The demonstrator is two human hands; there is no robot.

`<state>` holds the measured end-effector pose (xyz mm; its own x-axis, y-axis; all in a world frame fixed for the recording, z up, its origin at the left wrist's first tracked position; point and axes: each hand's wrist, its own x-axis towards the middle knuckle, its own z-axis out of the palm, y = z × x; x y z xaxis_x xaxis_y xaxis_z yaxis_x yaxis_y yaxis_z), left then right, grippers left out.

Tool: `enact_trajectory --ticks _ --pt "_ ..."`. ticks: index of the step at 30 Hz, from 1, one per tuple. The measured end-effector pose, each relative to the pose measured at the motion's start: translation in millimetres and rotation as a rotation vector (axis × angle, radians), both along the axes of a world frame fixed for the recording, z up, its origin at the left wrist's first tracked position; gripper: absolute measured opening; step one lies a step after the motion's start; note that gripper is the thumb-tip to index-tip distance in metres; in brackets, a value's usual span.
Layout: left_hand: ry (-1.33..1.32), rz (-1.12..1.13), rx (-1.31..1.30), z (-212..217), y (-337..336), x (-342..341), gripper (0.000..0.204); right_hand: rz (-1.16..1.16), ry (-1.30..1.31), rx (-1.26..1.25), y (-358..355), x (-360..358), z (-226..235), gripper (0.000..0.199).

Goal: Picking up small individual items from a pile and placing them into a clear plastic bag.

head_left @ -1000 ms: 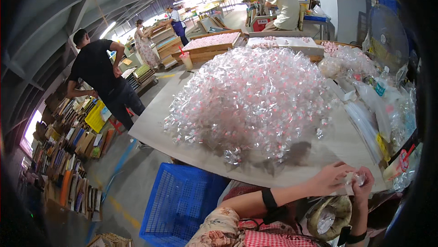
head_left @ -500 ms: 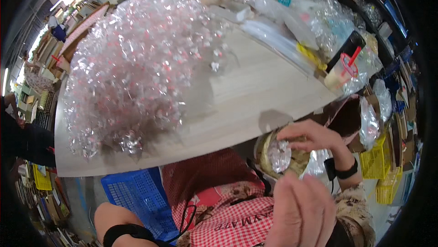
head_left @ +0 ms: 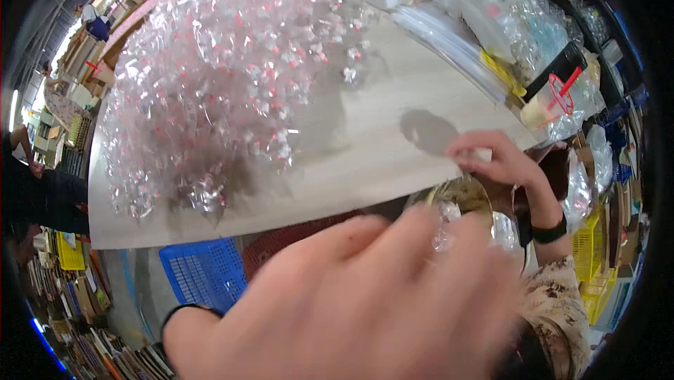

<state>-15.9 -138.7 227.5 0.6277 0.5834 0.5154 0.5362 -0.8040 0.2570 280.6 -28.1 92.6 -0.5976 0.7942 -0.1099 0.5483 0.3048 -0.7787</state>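
Clear, pink-flecked wrappers (head_left: 217, 57) heap on the counter (head_left: 365, 148). The blurred left hand (head_left: 358, 296) partly hides a tub (head_left: 481, 199); the right hand (head_left: 498, 161) curls nearby. I can't tell whether either grip is spread or pinching.

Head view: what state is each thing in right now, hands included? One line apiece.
Left hand: close to the camera, motion-blurred, grip unclear
Right hand: thumb and fingers parted, nothing visible in its grasp
Tub: open-topped, clear film inside
Wrapped pieces: heaped loose on the table
Drink cup: part full, red straw in
Plastic bags: crumpled, piled
Blue crate: partly hidden
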Motion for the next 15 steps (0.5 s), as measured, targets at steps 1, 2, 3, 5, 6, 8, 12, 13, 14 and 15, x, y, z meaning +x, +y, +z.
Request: enact_trajectory --ticks 1,2,3,5,6,8,12,13,14,15 --pt "0.218 -0.156 -0.301 -2.4 9.6 -5.6 0.017 0.015 0.021 -0.004 2.1 0.6 -6.7 0.022" --pt "0.280 -0.219 -0.463 -26.8 15.9 -12.0 0.020 0.060 -0.011 -0.120 -5.2 3.7 -11.8 0.021" --pt "0.218 -0.282 -0.571 -62.1 16.3 -17.7 0.023 0.111 -0.040 -0.221 -14.7 8.2 -16.8 0.020" --pt "0.609 -0.356 -0.853 -108.0 17.4 -7.4 0.046 0.232 -0.006 -0.375 -34.0 26.2 -35.3 0.023" --pt "0.442 -0.589 -0.775 -150.2 15.3 -4.9 0.053 0.351 -0.030 -0.303 -41.8 39.4 -62.4 0.027" --pt "0.421 -0.466 -0.934 -199.2 18.4 14.6 0.062 0.484 -0.468 -0.186 -54.4 43.4 -107.2 0.037" --pt "0.378 -0.402 -1.246 -195.2 46.0 29.3 0.054 0.688 -0.809 -0.060 32.4 -4.4 -94.9 0.054" --pt "0.350 -0.379 -1.193 -195.9 48.7 25.5 0.054 0.690 -0.821 0.023 49.2 -13.6 -82.5 0.055" --pt "0.312 -0.332 -1.151 -204.7 43.0 25.5 0.054 0.718 -0.825 0.112 66.8 -24.7 -69.7 0.055" --pt "0.282 -0.326 -1.098 -218.9 36.2 27.9 0.055 0.714 -0.843 0.183 79.4 -40.2 -52.4 0.056"
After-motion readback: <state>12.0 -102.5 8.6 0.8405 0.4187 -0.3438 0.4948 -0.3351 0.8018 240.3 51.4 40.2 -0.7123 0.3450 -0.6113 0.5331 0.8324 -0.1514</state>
